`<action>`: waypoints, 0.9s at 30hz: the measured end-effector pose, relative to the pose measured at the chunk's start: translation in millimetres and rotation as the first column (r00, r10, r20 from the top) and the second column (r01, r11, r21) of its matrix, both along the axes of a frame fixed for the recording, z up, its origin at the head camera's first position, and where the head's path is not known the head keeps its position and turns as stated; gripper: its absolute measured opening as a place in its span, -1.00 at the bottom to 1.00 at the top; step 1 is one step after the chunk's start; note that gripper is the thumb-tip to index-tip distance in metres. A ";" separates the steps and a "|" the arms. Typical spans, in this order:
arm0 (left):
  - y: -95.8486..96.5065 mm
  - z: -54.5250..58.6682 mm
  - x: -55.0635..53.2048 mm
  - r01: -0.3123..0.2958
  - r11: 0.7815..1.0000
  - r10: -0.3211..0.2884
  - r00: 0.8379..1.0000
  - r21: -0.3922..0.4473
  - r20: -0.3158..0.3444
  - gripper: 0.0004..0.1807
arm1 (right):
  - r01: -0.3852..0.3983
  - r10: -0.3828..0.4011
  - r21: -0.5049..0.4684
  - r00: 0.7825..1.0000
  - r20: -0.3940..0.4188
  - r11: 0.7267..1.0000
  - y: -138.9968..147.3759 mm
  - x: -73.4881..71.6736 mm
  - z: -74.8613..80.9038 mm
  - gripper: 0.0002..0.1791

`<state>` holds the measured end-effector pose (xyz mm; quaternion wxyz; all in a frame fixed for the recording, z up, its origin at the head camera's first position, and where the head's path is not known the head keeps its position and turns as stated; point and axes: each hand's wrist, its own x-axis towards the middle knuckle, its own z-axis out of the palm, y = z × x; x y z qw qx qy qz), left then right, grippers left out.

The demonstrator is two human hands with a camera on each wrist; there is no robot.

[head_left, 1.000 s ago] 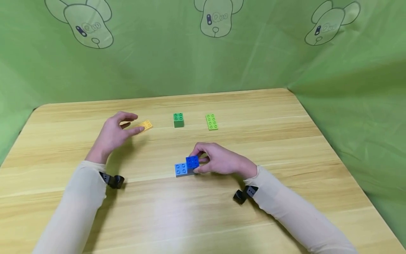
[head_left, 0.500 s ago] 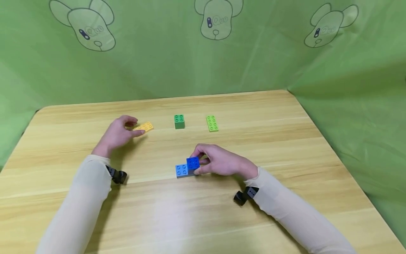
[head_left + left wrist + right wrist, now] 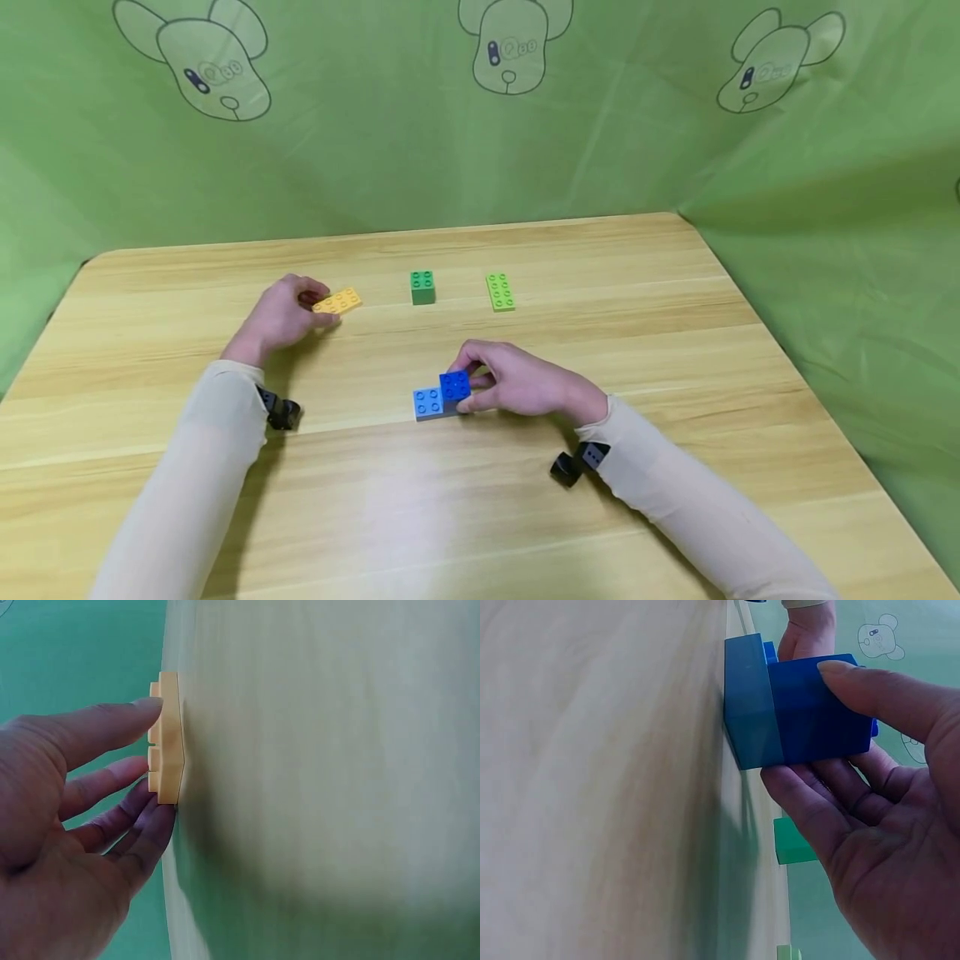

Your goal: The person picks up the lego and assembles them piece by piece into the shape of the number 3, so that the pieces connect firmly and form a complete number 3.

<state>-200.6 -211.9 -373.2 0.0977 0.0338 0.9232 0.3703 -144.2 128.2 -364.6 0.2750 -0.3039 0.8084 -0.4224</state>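
Observation:
In the head view my left hand (image 3: 281, 312) is at the left, thumb and fingers on opposite sides of a flat yellow-orange building brick (image 3: 337, 302). The left wrist view has the thumb on the long side of this brick (image 3: 171, 735), which lies on the table with its studs facing up. My right hand (image 3: 525, 379) pinches a dark blue square brick (image 3: 455, 385) near the middle. That brick sits on the right half of a light blue flat brick (image 3: 428, 403), whose left studs show. In the right wrist view, the thumb presses the dark blue brick's side (image 3: 817, 712).
A dark green square brick (image 3: 422, 288) stands towards the back of the wooden table (image 3: 420, 517). To its right lies a flat lime green brick (image 3: 500, 292). Green cloth (image 3: 375, 167) with printed animal heads hangs behind the table and at the sides.
My left hand has closed in on the yellow-orange brick and now has thumb and fingers about it. The right hand and the blue bricks have stayed in place.

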 end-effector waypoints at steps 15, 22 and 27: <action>1.2 -0.3 1.8 -0.021 0.997 0.021 1.000 -0.069 -0.003 -0.58 | -0.003 0.003 -0.009 1.000 0.017 1.000 -0.9 -1.1 -1.0 -0.66; 4.3 7.5 1.0 -0.029 0.999 0.030 0.998 -0.025 0.047 -0.54 | 0.014 -0.013 -0.020 0.999 0.045 1.000 -1.0 -1.6 -1.9 -0.66; 9.2 11.8 2.7 -0.014 1.000 0.014 0.999 0.000 0.034 -0.52 | 0.014 -0.013 -0.026 0.999 0.050 1.000 -0.6 -2.0 -2.9 -0.67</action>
